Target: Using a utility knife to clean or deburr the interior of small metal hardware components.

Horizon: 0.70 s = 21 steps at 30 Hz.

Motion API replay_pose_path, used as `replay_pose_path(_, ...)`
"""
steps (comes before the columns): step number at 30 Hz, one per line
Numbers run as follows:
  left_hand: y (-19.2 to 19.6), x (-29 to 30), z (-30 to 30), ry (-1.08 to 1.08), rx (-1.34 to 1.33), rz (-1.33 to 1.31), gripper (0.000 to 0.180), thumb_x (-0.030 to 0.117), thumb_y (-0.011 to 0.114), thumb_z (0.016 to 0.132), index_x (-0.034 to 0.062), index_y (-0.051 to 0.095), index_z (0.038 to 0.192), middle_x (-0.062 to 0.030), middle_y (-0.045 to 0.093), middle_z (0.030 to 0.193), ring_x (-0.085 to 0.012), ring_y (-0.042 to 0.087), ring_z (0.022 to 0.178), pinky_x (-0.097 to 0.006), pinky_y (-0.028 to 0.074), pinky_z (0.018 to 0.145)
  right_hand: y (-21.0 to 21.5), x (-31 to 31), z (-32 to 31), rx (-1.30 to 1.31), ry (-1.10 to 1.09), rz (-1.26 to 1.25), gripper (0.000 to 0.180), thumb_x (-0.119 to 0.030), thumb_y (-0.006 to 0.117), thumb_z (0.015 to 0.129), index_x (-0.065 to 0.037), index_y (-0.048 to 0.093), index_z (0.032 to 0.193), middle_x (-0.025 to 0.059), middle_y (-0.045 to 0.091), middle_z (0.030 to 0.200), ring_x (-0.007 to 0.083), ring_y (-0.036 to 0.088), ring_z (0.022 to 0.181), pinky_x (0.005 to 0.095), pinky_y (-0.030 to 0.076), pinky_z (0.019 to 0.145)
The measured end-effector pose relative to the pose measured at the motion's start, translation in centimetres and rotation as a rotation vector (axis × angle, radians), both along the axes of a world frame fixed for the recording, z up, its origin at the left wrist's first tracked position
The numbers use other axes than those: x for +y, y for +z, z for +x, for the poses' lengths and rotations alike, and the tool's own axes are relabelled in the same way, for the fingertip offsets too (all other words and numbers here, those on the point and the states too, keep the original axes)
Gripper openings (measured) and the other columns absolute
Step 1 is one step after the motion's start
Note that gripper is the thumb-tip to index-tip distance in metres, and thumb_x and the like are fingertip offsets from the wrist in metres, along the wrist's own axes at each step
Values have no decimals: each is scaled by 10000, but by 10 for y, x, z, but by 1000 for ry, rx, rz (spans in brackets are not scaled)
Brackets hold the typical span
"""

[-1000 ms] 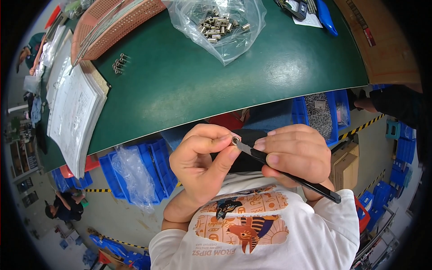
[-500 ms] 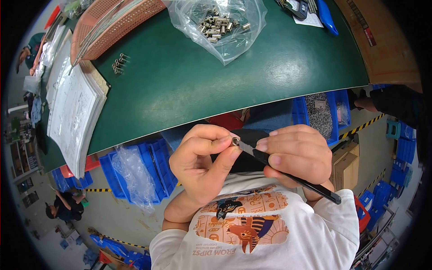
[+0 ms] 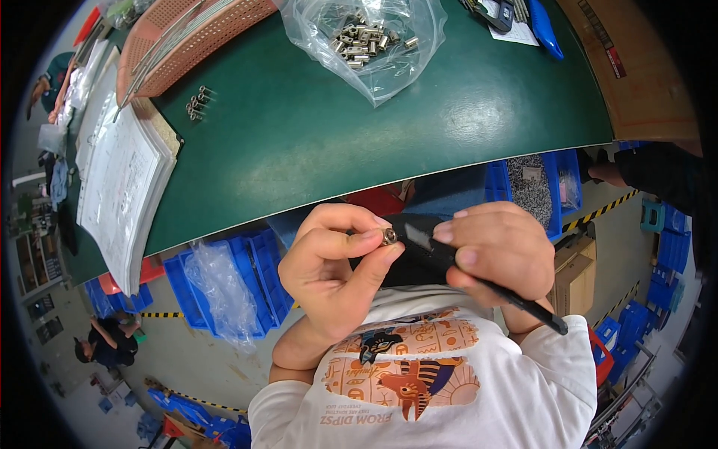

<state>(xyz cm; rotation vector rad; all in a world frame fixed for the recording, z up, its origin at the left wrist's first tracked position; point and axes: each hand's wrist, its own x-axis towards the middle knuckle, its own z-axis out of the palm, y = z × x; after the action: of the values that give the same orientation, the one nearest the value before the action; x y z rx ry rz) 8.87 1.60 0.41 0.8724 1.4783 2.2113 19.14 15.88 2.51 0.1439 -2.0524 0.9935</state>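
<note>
Between the thumb and forefinger of my left hand (image 3: 329,262) is a small metal sleeve (image 3: 388,236), its round opening facing right. My right hand (image 3: 502,253) grips a black utility knife (image 3: 516,298) with its blade out. The blade's tip points at the sleeve, a short gap apart from it. Both hands are held in front of my shirt, just off the table's near edge. On the table, a clear plastic bag (image 3: 381,86) lies spread with several similar metal sleeves (image 3: 366,46) in it.
A green table (image 3: 314,142) spans the far side. On its left lie a paper stack (image 3: 123,191), a pink basket (image 3: 161,63) and several small screws (image 3: 197,103). A blue-handled tool (image 3: 544,30) lies far right. Blue bins (image 3: 269,273) stand below the table edge; people are at the sides.
The knife blade has drawn back from the sleeve, moving slightly to the right and turning. My left hand still pinches the sleeve, shifted a little left.
</note>
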Motion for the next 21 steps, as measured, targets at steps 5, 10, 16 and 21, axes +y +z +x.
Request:
replay_pose_path(5,-1,0,-1,-21,-18,16,208,-102,698,697,-1,572,828,-144,571,925,-168,587,818,-261,508,710,0,-4,-2,3,37,0,225,-128,741,719,-43,589,862,92,659,787,209,663,703,306,549,639)
replay_pose_path(10,-2,-1,-1,-32,13,12,212,-97,703,698,2,569,830,-143,569,928,-165,586,825,-257,509,714,-1,-4,-2,-1,33,44,222,-132,736,721,-40,589,859,92,659,790,206,663,703,306,550,646)
replay_pose_path(16,-3,2,-1,4,54,41,244,-120,698,690,10,556,841,-140,563,928,-159,585,809,-240,505,690,-1,-6,1,-59,13,-4,204,-164,665,796,-42,561,922,114,659,808,230,660,724,343,534,662)
replay_pose_path(21,-5,1,0,54,156,19,266,-138,686,688,24,554,852,-141,560,925,-149,580,792,-231,502,650,2,-8,1,-285,-37,-207,186,-137,535,895,-37,558,1049,146,664,864,251,650,765,338,508,682)
